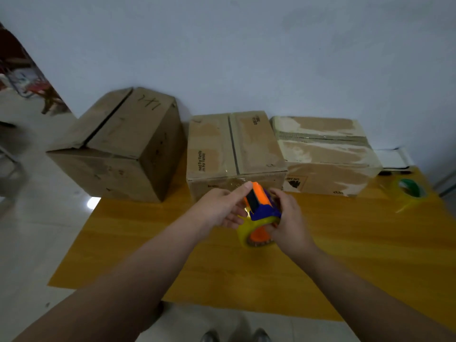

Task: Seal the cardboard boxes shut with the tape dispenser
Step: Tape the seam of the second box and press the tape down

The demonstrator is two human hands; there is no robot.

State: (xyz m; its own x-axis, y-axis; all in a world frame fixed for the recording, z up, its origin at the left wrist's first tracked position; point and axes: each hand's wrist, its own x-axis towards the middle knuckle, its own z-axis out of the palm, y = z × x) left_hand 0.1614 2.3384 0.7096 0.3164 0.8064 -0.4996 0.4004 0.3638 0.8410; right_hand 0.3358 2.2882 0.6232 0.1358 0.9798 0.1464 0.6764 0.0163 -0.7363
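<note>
Both hands grip an orange-blue dispenser (260, 213), right hand (287, 218) wrapping its side, left hand (222, 208) pinching its top, boxes (234, 149) just beyond.

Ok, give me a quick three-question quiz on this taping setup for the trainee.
1. True or false: the tape dispenser lies untouched on the wooden table.
2. How many cardboard boxes stand along the wall? A) two B) three C) four
3. Which hand has a finger on the dispenser's orange top?

Key: 1. false, the left hand and right hand both hold it. 2. B: large box, middle box, right box. 3. left
</note>
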